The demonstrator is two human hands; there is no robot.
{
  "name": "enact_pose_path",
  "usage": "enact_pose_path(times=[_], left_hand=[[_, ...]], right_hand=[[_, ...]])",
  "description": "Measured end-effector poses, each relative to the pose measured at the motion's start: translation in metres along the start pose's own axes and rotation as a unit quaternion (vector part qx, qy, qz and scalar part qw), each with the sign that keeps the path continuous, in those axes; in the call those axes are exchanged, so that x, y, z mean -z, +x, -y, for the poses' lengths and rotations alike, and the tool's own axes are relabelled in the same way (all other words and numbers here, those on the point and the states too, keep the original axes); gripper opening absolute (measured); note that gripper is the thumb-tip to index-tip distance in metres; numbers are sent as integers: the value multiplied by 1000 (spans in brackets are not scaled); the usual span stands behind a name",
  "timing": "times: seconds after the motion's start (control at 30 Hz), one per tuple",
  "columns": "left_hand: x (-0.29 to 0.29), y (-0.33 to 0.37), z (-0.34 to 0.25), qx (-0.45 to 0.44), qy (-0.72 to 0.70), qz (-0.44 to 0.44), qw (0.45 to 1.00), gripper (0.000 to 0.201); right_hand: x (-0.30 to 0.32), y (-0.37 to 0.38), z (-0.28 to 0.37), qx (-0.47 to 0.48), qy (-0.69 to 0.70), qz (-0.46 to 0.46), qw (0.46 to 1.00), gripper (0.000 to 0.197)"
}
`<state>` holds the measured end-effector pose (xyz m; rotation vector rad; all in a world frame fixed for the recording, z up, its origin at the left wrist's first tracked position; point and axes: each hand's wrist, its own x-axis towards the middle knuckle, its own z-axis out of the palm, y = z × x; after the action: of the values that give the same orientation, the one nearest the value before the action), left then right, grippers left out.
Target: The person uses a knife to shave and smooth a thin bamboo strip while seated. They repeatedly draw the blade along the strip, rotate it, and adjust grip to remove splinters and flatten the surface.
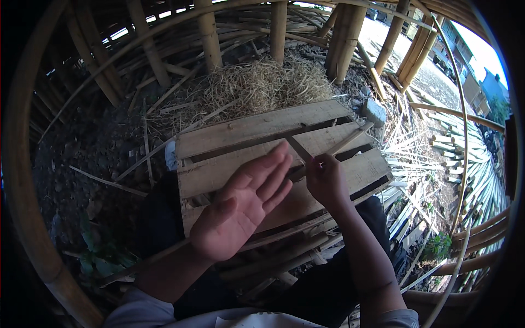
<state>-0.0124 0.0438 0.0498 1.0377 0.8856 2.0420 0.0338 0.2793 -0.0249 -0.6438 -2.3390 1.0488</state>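
Note:
My left hand is raised over a slatted wooden surface, its palm turned up and its fingers stretched out, with nothing in it. To its right, my right hand is closed round a knife, whose dark blade points up and left toward my left fingertips. A pale bamboo stick lies slantwise across the slats, just beyond my right fist. Below my left forearm another length of bamboo strip shows; my hands hide whether the two are one piece. The knife's handle is hidden in my fist.
A heap of pale shavings lies behind the slats, near upright bamboo posts. A grey block sits at the far right corner. Cut bamboo poles are piled at right. A curved bamboo pole bounds the left.

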Motion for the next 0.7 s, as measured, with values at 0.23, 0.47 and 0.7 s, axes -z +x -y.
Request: enact_pose_path(times=[0.23, 0.47, 0.7], left_hand=[[-27, -20, 58, -37, 145, -146, 978, 105], [-36, -36, 56, 262, 268, 230, 898, 89], [-22, -33, 53, 356, 153, 457, 801, 62]], right_hand=[[-18, -22, 50, 61, 434, -36, 898, 30], [-15, -58, 71, 32, 440, 191, 877, 60], [-5, -82, 86, -65, 484, 376, 788, 73]])
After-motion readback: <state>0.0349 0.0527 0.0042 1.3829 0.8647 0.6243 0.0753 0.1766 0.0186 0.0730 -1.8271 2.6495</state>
